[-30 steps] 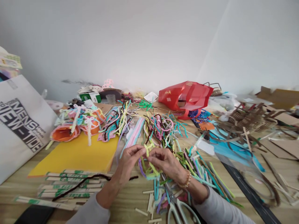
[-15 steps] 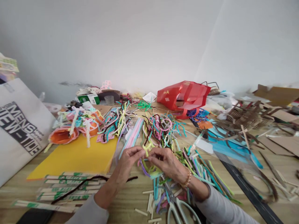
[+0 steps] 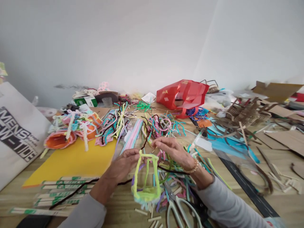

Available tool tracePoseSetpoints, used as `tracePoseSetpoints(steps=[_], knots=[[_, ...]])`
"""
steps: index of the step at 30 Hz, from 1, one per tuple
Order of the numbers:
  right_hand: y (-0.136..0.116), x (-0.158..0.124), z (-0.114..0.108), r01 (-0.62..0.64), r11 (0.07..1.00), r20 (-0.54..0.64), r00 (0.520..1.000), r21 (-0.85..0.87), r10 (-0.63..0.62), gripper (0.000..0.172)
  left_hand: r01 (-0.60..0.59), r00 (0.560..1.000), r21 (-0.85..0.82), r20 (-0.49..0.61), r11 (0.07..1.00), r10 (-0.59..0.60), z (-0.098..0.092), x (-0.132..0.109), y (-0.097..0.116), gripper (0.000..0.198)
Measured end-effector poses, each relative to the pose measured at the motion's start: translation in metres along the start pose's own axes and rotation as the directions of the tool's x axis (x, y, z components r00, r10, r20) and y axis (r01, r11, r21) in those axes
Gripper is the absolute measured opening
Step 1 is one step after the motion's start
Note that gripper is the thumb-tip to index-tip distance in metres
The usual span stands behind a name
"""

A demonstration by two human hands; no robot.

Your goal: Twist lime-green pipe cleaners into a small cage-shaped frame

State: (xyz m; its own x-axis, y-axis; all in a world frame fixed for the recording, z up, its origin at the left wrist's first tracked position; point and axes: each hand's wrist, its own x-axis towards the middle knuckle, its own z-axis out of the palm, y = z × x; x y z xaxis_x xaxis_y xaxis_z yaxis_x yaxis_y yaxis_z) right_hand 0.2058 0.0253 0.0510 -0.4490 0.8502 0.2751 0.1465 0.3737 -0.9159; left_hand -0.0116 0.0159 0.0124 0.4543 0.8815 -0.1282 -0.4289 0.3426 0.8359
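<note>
My left hand (image 3: pixel 123 166) pinches the upper left corner of a yellow-green pipe cleaner frame (image 3: pixel 136 186). The frame is box-like, with upright sides and a pale blue-green fuzzy base. Above its right side, my right hand (image 3: pixel 174 152) is open with the fingers stretched out, apart from the frame. A dark brown pipe cleaner (image 3: pixel 145 142) rises from beside the left fingertips. Another long dark brown pipe cleaner (image 3: pixel 78 189) lies on the table and passes behind my left wrist. Scissors with pale handles (image 3: pixel 176 199) lie below my right hand.
Loose coloured pipe cleaners (image 3: pixel 163 123) heap up ahead. At left are yellow sheets (image 3: pixel 71 161), wrapped chopsticks (image 3: pixel 59 191), orange pipe cleaner pieces (image 3: pixel 59 139) and a white printed bag (image 3: pixel 19 136). A red bag (image 3: pixel 173 95) and brown woven pieces (image 3: pixel 247 109) sit farther back.
The yellow-green frame now hangs upright from my left hand with its sides showing. My right hand has let go of it and moved up and right, its fingers opening.
</note>
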Motion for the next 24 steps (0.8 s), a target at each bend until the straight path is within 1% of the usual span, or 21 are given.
tracePoseSetpoints(steps=[2, 4, 9, 14, 18, 21, 24], knots=[[-0.001, 0.0, 0.001, -0.038, 0.998, 0.098, 0.995, 0.052, 0.033, 0.037, 0.005, 1.0, -0.026, -0.011, 1.0, -0.005, -0.001, 0.0, 0.0, 0.018], [0.0, 0.0, 0.003, -0.091, 0.992, 0.157, 0.985, 0.086, 0.076, 0.04, 0.0, 1.0, -0.032, -0.015, 0.999, 0.0, -0.003, 0.001, 0.0, 0.018], [0.002, -0.001, 0.006, -0.183, 0.966, 0.193, 0.97, 0.18, 0.148, 0.039, -0.01, 1.0, -0.031, -0.027, 0.999, 0.009, -0.007, 0.004, -0.002, 0.018], [-0.002, -0.001, 0.004, -0.166, 0.976, 0.198, 0.971, 0.139, 0.137, 0.045, 0.002, 1.0, -0.045, -0.02, 0.999, -0.003, -0.006, 0.003, -0.005, 0.02], [0.004, 0.0, 0.007, -0.187, 0.96, 0.241, 0.961, 0.206, 0.135, 0.038, 0.003, 1.0, -0.039, -0.011, 0.999, -0.003, -0.004, 0.004, -0.006, 0.02], [0.009, 0.0, 0.01, -0.152, 0.954, 0.241, 0.966, 0.257, 0.089, 0.034, -0.003, 1.0, -0.005, -0.002, 1.0, 0.003, -0.003, 0.005, -0.007, 0.019], [0.011, 0.0, 0.014, -0.127, 0.952, 0.244, 0.968, 0.277, 0.059, 0.033, 0.002, 1.0, 0.07, -0.02, 0.998, 0.0, -0.001, 0.004, -0.009, 0.019]])
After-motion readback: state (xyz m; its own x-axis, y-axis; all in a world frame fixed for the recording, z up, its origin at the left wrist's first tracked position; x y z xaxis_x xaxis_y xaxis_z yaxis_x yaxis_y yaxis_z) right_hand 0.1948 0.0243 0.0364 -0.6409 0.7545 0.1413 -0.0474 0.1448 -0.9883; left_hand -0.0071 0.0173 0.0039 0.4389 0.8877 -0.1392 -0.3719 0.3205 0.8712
